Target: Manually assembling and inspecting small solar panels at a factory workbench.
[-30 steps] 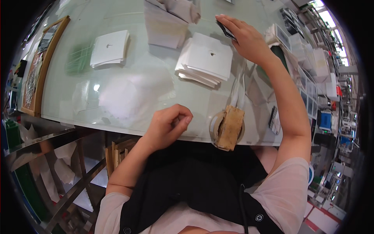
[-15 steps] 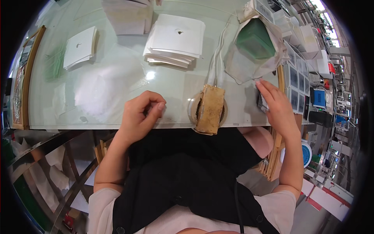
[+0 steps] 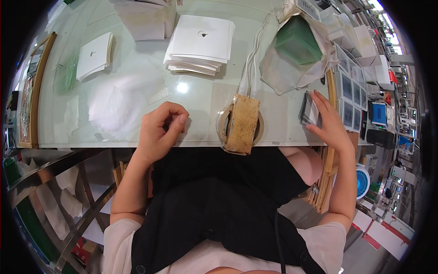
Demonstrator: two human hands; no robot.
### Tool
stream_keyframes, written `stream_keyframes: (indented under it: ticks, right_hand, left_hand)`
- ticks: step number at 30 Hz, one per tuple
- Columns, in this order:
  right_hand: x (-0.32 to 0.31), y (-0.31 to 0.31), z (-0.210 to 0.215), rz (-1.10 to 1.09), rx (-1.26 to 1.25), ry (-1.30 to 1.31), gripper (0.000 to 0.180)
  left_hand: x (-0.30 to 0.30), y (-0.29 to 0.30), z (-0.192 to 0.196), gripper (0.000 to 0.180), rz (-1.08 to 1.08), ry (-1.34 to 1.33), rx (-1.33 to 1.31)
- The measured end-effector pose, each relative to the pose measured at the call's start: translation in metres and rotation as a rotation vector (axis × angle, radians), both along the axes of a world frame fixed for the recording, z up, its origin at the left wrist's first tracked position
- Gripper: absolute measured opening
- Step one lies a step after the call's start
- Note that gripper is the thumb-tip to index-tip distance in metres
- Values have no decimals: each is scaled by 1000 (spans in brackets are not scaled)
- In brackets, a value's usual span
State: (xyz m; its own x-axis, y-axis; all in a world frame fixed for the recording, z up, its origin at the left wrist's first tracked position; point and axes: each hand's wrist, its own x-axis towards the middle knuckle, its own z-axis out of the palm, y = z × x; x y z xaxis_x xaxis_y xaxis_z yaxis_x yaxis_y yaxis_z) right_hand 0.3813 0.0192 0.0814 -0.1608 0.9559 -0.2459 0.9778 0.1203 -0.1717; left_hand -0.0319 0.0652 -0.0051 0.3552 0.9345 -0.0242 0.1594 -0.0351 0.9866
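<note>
My left hand [image 3: 163, 130] rests over the table's front edge, fingers curled and thumb pressed to the index finger. What may be inside it is hidden. On the right side of the table my right hand [image 3: 329, 122] lies beside a small stack of thin, dark-edged clear pieces [image 3: 310, 111]. Its fingers stretch along the stack's far side and the thumb reaches the near end, without wrapping round it. Between my hands a worn yellowish-brown block [image 3: 244, 124] sits across a round base, with white cables running away from it.
White square sheets [image 3: 198, 39] are stacked at the back, with a smaller stack [image 3: 94, 57] to the left. Green glass-like pieces [image 3: 297, 43] stand in crumpled paper. Pale boxes [image 3: 141, 18] are behind. Compartmented trays [image 3: 352, 96] line the right edge; a wooden frame [image 3: 39, 91] lies left.
My right hand has shifted slightly to the right and its fingers have spread, uncovering more of the small stack. The left hand keeps its curled pose. The view has tilted slightly.
</note>
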Motion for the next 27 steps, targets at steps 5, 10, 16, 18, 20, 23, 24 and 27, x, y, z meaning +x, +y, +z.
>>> stream_keyframes:
  ticks: [5, 10, 16, 18, 20, 23, 24, 27]
  right_hand:
    - [-19, 4, 30, 30, 47, -88, 76]
    - [-81, 51, 44, 133, 252, 145, 57]
    - [-125, 196, 17, 386, 457, 179, 55]
    - [-122, 269, -6, 402, 540, 194, 55]
    - [-110, 341, -27, 333, 620, 138, 63]
    - [-106, 411, -44, 251, 618, 96, 77]
    - [-106, 428, -46, 181, 570, 79, 86]
    - [-88, 470, -59, 164, 572, 15, 100]
  left_hand:
    - [0, -1, 8, 6, -3, -16, -7]
    - [-3, 3, -2, 3, -41, 28, 133]
    - [-7, 2, 3, 2, -76, 37, 156]
    - [-8, 1, 2, 1, -63, 30, 135]
    - [-7, 4, 2, 1, -84, 20, 191]
    - [-10, 2, 2, 2, -40, -49, 160]
    - [-11, 2, 2, 2, -30, -90, 147]
    - [-9, 7, 5, 4, -33, -91, 178]
